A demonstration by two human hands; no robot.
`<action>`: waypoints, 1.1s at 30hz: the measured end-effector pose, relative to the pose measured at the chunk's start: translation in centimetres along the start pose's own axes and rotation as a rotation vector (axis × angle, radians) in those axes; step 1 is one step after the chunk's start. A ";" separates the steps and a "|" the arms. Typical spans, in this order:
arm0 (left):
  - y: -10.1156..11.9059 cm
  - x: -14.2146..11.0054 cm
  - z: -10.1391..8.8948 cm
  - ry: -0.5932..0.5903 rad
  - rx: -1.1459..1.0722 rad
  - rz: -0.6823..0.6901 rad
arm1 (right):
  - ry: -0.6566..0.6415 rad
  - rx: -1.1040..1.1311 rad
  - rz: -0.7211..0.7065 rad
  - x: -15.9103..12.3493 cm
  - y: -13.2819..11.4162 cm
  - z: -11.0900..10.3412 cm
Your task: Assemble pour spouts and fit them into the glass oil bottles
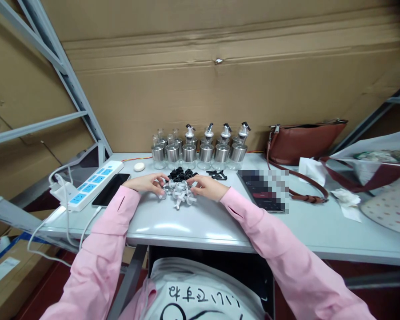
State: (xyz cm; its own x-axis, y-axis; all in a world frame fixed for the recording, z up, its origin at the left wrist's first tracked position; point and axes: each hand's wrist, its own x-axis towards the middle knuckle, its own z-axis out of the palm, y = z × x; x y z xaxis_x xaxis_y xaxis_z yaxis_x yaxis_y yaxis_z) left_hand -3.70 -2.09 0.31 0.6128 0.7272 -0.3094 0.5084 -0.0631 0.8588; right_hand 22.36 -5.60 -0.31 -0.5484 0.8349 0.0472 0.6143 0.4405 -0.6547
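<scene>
A small heap of clear and whitish plastic spout pieces [179, 194] lies on the grey table, with a pile of small black plastic parts [179, 174] right behind it. My left hand [150, 184] rests at the heap's left side, fingers curved and apart, touching the outer pieces. From the right, my right hand [207, 186] reaches the heap with its fingers loosely bent at the edge. No single piece is plainly gripped by either hand. Behind stand several glass bottles with steel bands [189, 153]; some carry pourer tops [209, 130], while those at left have bare necks.
More black parts [217, 175] lie right of the pile. A phone [111, 190], a power strip [95, 184] with white cables and a white round object [139, 166] are at left. At right are a partly blurred device [253, 191], a brown bag [303, 141] and crumpled tissue [346, 197].
</scene>
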 end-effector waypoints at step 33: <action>5.4 4.1 10.6 0.809 0.881 1.167 | 0.077 0.751 -0.022 -3.6 2.6 -6.1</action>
State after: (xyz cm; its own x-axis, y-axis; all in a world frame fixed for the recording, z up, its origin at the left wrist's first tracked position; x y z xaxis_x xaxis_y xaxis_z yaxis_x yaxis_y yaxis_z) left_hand 7.97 -6.74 -0.61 0.5754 0.1406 0.8057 0.3692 -0.9237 -0.1024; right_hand 29.38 -5.42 2.47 -0.4978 0.8615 0.1004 0.0372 0.1368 -0.9899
